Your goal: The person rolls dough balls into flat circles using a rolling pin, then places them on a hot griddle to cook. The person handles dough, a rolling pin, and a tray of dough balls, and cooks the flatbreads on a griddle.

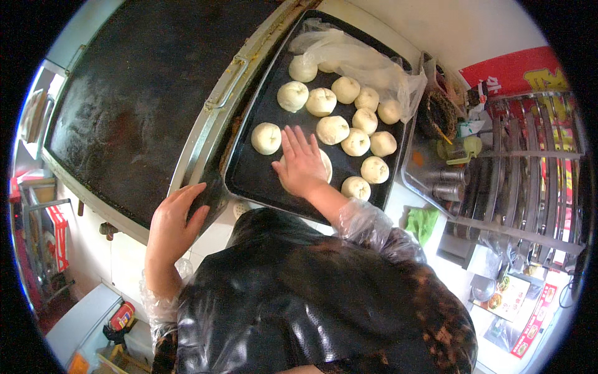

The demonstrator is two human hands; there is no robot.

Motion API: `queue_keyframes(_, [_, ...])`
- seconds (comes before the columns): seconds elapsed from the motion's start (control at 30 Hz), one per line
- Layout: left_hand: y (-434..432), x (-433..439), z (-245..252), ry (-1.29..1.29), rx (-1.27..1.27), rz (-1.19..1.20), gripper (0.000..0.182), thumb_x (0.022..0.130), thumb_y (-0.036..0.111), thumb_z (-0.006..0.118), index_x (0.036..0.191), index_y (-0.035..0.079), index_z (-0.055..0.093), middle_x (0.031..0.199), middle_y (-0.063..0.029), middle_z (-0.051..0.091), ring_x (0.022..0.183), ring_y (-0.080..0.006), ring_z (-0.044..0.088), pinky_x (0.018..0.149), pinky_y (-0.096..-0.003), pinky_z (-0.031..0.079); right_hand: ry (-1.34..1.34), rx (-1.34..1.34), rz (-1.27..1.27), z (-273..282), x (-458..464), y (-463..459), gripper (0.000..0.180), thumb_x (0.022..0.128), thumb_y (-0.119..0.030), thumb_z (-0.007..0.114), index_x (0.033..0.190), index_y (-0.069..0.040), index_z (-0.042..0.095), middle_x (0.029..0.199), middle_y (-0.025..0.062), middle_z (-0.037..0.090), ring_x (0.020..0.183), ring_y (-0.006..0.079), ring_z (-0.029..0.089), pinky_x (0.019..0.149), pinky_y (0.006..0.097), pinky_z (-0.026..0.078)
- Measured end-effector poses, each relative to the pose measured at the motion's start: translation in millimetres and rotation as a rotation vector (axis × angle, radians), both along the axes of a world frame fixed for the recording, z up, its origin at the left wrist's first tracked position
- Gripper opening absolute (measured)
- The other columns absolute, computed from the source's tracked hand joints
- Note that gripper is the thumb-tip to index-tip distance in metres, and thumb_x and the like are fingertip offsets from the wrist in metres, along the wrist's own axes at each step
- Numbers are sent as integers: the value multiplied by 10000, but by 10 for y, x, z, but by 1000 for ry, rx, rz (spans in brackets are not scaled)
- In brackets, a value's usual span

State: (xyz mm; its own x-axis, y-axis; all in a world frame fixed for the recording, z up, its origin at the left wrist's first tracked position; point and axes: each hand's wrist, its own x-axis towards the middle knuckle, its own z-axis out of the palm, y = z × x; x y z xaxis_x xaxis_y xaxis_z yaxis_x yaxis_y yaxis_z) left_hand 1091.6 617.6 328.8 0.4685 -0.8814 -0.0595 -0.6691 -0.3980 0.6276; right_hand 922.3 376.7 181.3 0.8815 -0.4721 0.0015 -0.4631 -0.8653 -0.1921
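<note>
My right hand [302,163] lies palm down on a flattened dough round [327,167], fingers extended, on a black baking tray [261,180]. Most of that round is hidden under the palm. Just left of my fingertips sits a dough ball [266,138]; another dough ball [332,130] is to their right. Several more balls fill the tray's middle and right side, and a clear plastic sheet [359,56] partly covers those at the far end. My left hand [177,219] hovers near the griddle's corner, holding nothing, thumb apart from the fingers.
A large dark griddle [126,93] with a metal rim and a handle [229,84] stands at the left, close beside the tray. To the right are a metal tray holding containers [448,175], a green cloth [422,224] and a slatted metal rack [514,177]. A wall rises behind.
</note>
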Motion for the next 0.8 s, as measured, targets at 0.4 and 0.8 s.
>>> queue_keyframes(0.4, [-69, -28, 26, 27, 31, -55, 405, 853, 132, 689, 1242, 28, 639, 1208, -210, 658, 1117, -374, 632, 967, -413, 492, 130, -46, 8, 84, -150, -216, 740, 1004, -515, 362, 1544, -17, 271, 1638, 117, 223, 1527, 278, 154, 1241, 454, 99])
queue_keyframes(0.8, [-269, -100, -34, 7, -16, -178, 383, 856, 114, 683, 1220, 5, 638, 1171, -210, 668, 1064, -373, 648, 936, -405, 510, 82, 48, 44, 8, -66, -78, 776, 1003, -550, 356, 1565, -36, 209, 1650, 117, 179, 1536, 262, 108, 1244, 454, 67])
